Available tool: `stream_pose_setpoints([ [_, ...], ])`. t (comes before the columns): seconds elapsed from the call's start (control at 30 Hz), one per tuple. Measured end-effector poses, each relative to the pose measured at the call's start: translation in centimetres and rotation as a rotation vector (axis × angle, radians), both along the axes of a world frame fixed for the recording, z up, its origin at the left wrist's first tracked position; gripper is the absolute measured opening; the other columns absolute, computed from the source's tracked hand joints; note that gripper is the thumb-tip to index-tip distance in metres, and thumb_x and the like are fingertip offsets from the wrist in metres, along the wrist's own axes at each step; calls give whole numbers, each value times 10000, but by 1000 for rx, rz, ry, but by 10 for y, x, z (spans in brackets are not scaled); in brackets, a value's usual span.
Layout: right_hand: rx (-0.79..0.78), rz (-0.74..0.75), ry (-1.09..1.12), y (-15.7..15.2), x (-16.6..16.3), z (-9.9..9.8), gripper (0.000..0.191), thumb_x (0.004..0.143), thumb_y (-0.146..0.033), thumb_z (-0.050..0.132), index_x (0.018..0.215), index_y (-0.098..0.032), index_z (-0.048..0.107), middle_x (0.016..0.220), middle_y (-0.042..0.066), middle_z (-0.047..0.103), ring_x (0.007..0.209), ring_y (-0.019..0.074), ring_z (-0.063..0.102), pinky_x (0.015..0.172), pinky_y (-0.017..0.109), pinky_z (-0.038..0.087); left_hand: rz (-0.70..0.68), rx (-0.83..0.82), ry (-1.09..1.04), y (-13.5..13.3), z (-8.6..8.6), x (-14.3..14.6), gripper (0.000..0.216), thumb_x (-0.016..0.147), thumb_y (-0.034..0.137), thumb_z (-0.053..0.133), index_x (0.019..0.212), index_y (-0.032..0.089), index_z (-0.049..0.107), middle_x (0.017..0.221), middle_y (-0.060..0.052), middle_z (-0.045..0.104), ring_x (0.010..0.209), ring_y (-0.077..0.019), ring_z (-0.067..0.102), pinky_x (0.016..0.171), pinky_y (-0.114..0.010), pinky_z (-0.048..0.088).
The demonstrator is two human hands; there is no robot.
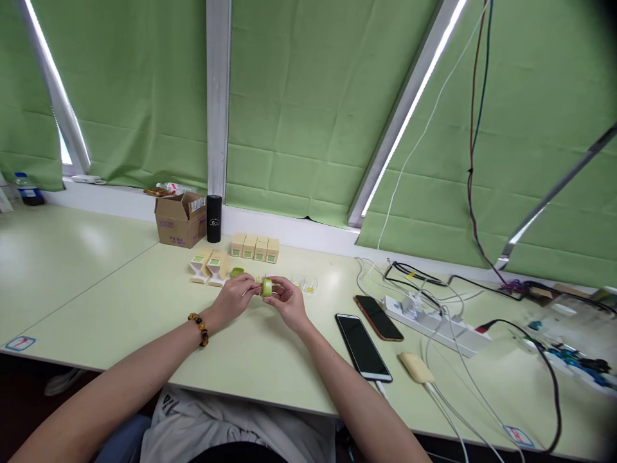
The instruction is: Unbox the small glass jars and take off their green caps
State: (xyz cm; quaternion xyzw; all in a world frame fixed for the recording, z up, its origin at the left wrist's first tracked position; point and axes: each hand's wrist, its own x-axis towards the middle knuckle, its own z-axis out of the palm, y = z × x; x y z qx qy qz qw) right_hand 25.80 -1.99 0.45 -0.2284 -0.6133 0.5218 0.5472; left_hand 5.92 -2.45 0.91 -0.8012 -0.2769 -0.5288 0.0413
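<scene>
Over the table, a small light-green round piece (pixel 267 287) is held up between my hands. My right hand (pixel 289 302) grips it from the right with thumb and fingertips. From the left, the closed fingertips of my left hand (pixel 234 299) meet its side; a bead bracelet is on that wrist. What exactly the piece is cannot be made out. Just behind my left hand lies another green piece (pixel 236 272). Small clear plastic parts (pixel 310 285), one with a yellow spot, lie beyond my right hand. Two opened small cartons (pixel 198 263) stand left of my left hand.
Several closed small boxes (pixel 254 247) form a row at the back. A cardboard box (pixel 180 222) and a black bottle (pixel 214 218) stand behind left. To the right are two phones (pixel 364 347), a yellowish charger case (pixel 416 368), a power strip (pixel 434 325) and tangled cables.
</scene>
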Motion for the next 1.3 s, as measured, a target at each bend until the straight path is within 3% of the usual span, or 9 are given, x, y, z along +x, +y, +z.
stream_pose_setpoints([
  [0.2, 110, -41, -13, -1, 0, 3, 492, 787, -390, 882, 1234, -277, 711, 1210, 85, 719, 1029, 244, 741, 903, 414, 640, 9, -120, -48, -7, 6, 3, 130, 1006, 255, 625, 1095, 202, 704, 1002, -85, 691, 945, -216, 681, 811, -381, 593],
  [0.27, 186, -111, -47, -1, 1, 3, 467, 838, -391, 835, 1278, -298, 708, 1294, 89, 665, 1074, 242, 724, 941, 419, 628, 8, -169, -37, -10, 8, 1, 235, 977, 249, 659, 1210, 218, 664, 1070, -96, 695, 1070, -251, 657, 897, -428, 588],
  [0.37, 317, -247, -164, -2, 5, 2, 533, 860, -305, 795, 1374, -335, 658, 1329, 84, 639, 1190, 257, 671, 1026, 448, 589, 14, -220, 0, -12, 11, -1, 462, 939, 228, 694, 1383, 247, 568, 1146, -97, 710, 1233, -289, 572, 1024, -499, 543],
  [0.53, 453, -353, -317, -5, 5, -2, 660, 865, -172, 718, 1483, -298, 523, 1320, 97, 688, 1241, 274, 653, 1079, 496, 553, 21, -245, 50, -9, 8, -1, 534, 947, 273, 695, 1455, 272, 532, 1319, -106, 674, 1348, -317, 462, 1113, -566, 485],
  [0.7, 576, -382, -375, -9, 2, -3, 534, 910, -148, 656, 1418, -276, 549, 1338, 111, 666, 1199, 264, 664, 1058, 477, 565, 12, -188, 72, -6, 5, 1, 471, 960, 265, 691, 1416, 263, 575, 1297, -113, 685, 1316, -334, 456, 1078, -590, 494],
  [0.9, 668, -420, -360, -15, 5, 6, 408, 911, -148, 649, 1301, -266, 611, 1344, 142, 632, 1296, 303, 602, 1060, 509, 557, 83, -142, 52, -6, 5, 1, 404, 919, 275, 751, 1302, 235, 627, 1164, -104, 708, 1205, -318, 509, 987, -533, 534],
  [1.07, 775, -479, -408, -16, 4, 6, 323, 960, -148, 576, 1245, -263, 676, 1302, 148, 621, 1237, 284, 636, 1041, 502, 570, 95, -98, 81, -9, 6, 3, 385, 920, 261, 746, 1284, 226, 627, 1126, -102, 702, 1182, -321, 515, 962, -517, 532],
  [1.3, 934, -744, -556, -14, 3, 4, 289, 919, -80, 591, 1079, -256, 755, 1113, 112, 619, 1047, 259, 591, 824, 412, 574, 136, 21, 152, -14, 8, 6, 403, 912, 264, 758, 1289, 216, 624, 1084, -104, 713, 1142, -331, 526, 939, -519, 533],
])
